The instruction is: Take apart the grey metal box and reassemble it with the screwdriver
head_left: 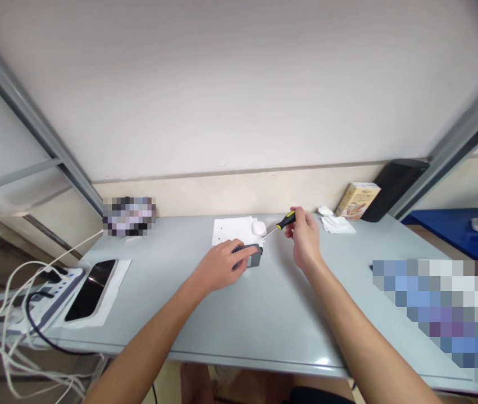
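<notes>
My left hand (227,262) is closed around a small dark grey box-shaped device (254,259), holding it on the table near the middle. In my right hand (305,235) is a screwdriver (288,219) with a black and yellow handle, gripped between thumb and fingers. Its thin shaft slants down to the left, and the tip meets the top of the device near its right end. I cannot tell whether the tip sits in a screw. Behind the device lies a white sheet of paper (232,229) with small dark specks, and a white rounded case (259,228) rests at its right side.
A phone (92,289) lies on paper at the left, beside a power strip (53,297) with tangled white cables (9,348). Crumpled tissue (336,223), a yellow carton (357,201) and a black cylinder (396,188) stand back right. Blurred items occupy both sides.
</notes>
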{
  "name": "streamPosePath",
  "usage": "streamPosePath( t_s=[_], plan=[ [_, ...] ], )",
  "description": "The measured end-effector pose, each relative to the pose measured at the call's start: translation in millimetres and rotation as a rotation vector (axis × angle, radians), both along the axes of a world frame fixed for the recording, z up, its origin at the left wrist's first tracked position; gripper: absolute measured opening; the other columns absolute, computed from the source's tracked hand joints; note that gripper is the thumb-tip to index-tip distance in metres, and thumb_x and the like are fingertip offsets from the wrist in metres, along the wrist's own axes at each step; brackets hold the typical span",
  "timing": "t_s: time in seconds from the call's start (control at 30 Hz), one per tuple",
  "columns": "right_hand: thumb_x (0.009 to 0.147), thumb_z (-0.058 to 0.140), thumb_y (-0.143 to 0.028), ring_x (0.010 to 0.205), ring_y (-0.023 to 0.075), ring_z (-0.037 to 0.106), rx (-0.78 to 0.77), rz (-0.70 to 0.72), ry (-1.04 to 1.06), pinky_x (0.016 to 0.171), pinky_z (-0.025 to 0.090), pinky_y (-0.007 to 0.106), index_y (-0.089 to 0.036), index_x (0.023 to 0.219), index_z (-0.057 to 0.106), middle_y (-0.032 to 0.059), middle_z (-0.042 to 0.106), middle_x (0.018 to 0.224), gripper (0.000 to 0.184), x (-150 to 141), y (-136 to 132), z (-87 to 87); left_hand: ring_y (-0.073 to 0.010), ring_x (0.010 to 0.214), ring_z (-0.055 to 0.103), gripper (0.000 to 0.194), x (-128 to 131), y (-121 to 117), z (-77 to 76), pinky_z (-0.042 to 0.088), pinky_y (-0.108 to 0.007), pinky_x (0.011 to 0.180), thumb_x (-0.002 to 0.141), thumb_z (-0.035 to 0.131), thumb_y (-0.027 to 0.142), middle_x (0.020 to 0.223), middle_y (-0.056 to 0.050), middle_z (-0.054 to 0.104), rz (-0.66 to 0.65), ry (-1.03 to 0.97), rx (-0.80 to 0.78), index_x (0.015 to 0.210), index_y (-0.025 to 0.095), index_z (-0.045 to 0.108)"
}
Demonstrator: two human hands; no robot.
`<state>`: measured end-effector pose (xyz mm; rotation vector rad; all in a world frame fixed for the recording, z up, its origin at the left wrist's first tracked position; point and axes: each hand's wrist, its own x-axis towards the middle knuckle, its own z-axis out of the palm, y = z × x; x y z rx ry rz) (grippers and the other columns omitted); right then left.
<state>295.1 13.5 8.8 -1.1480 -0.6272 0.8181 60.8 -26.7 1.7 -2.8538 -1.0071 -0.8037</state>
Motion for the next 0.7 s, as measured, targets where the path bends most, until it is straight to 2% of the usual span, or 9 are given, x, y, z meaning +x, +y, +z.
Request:
streamPosePath(
  t_s=[0.13,0.3,0.43,0.7],
  plan=[
    [0.085,0.069,-0.057,0.05,0.0103,0.045,-0.082,0.039,0.033,0.047,0.035,0.024,-0.021,0.096,0.066,-0.0049,0.055,0.065,0.037,-5.3,2.1,-9.7,-0.0171,0.081,0.062,0.038,2.2,-1.9,3.9,0.051,-0.029,0.072,0.1,0.046,0.015,0.105,-0.006,0.066,0.018,0.087,0.028,0.13,0.027,0.065],
    [0.085,0.069,-0.056,0.05,0.0102,0.044,-0.071,0.035,0.023,0.046,0.033,0.024,-0.021,0.095,0.066,-0.005,0.054,0.066,0.036,-10.9,1.4,-10.7,-0.018,0.083,0.063,0.04,-0.6,1.4,1.3,0.053,-0.032,0.078,0.102,0.046,0.016,0.112,-0.007,0.067,0.019,0.168,0.049,0.136,0.029,0.063],
    [0.083,0.07,-0.057,0.05,0.0098,0.043,-0.056,0.026,0.008,0.046,0.032,0.024,-0.021,0.094,0.066,-0.0052,0.053,0.066,0.038,-10.9,1.5,-12.7,-0.019,0.091,0.065,0.04,-6.2,4.7,-2.3,0.055,-0.033,0.083,0.106,0.043,0.02,0.12,-0.008,0.067,-0.022,0.138,0.051,0.141,0.029,0.06],
    [0.083,0.069,-0.058,0.048,0.0099,0.043,-0.053,0.007,0.01,0.045,0.031,0.024,-0.021,0.094,0.064,-0.0059,0.053,0.063,0.039,-6.6,2.1,-12.4,-0.0197,0.095,0.066,0.045,-9.2,7.8,-10.3,0.057,-0.034,0.084,0.107,0.041,0.019,0.119,-0.009,0.066,-0.036,0.093,0.058,0.146,0.033,0.059]
  ],
)
